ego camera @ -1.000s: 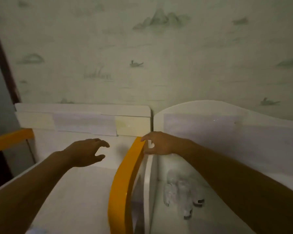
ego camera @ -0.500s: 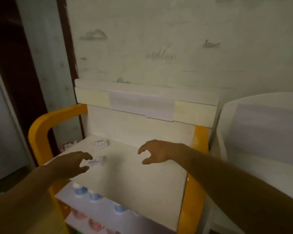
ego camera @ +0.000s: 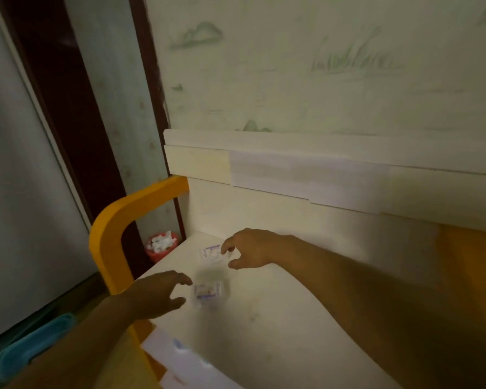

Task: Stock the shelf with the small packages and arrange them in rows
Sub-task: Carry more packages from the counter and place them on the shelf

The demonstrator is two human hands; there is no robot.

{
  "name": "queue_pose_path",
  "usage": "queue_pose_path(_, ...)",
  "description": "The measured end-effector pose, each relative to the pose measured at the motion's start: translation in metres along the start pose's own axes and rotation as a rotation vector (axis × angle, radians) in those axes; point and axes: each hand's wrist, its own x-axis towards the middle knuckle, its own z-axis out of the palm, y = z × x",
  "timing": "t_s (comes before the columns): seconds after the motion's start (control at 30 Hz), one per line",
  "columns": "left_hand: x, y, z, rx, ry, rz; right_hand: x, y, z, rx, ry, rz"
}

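Observation:
Two small clear packages lie on the white top shelf [ego camera: 292, 290] of an orange-framed unit. The nearer package [ego camera: 208, 292] sits just right of my left hand [ego camera: 157, 294], whose fingers are spread and hold nothing. The farther package [ego camera: 212, 252] lies by the fingertips of my right hand [ego camera: 250, 249], which hovers over it with fingers loosely curved and holds nothing. Whether those fingertips touch the package is unclear in the blur.
An orange side rail [ego camera: 115, 234] curves along the shelf's left edge. A red bin [ego camera: 162, 247] with white packets stands on the floor behind it. A lower white shelf [ego camera: 174, 352] shows below. A blue container [ego camera: 31, 346] sits at lower left.
The view has swung left and closer to the orange shelf. Both hands have moved in toward the two packages, the right hand going from the shelf's middle to the far package.

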Motion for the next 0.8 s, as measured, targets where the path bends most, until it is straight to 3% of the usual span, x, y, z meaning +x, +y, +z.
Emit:
queue_pose_path(0.3, 0.076, 0.001, 0.051, 0.036, -0.097, 0.219, 0.102, 0.041, 0.037, 0.181, -0.037, 0.054)
queue_pose_path(0.47, 0.103, -0.015, 0.045, 0.023, -0.250, 0.327, 0.151, 0.050, 0.063, 0.220, 0.016, 0.121)
queue_pose_path(0.53, 0.115, -0.031, 0.039, -0.015, -0.307, 0.329, 0.170, 0.046, 0.073, 0.176, -0.037, 0.127)
queue_pose_path(0.63, 0.133, -0.058, 0.032, 0.022, -0.263, 0.347, 0.187, 0.037, 0.094, 0.063, -0.113, 0.153)
queue_pose_path(0.8, 0.155, -0.087, 0.011, 0.048, -0.252, 0.380, 0.198, 0.030, 0.111, 0.071, 0.017, 0.330)
